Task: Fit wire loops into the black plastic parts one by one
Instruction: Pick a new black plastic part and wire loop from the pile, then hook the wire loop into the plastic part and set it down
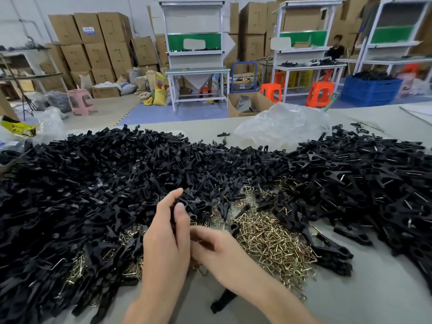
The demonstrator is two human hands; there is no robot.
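Black plastic fills the view, and right at the centre the two hands meet. The left hand stands upright, thumb and forefinger pinched on a black plastic part at the edge of the pile. The right hand comes in from the right, fingers curled in against the left palm; something dark sits between them, but what it grips I cannot tell. A bent wire loop pokes out just beneath the hands.

Just beside the right hand lies the heap of brass-coloured wire loops, spilled on the grey counter. One loose black piece rests on the counter between the forearms.

Further out, the big mound of black plastic parts spreads across the left and centre, with a second mound on the right, many showing a glint of wire. Behind them sits a crumpled clear plastic bag.

Beyond the counter: white workbenches, orange stools, a pink stool, a blue crate, stacked cardboard boxes, and a seated person in the far distance.
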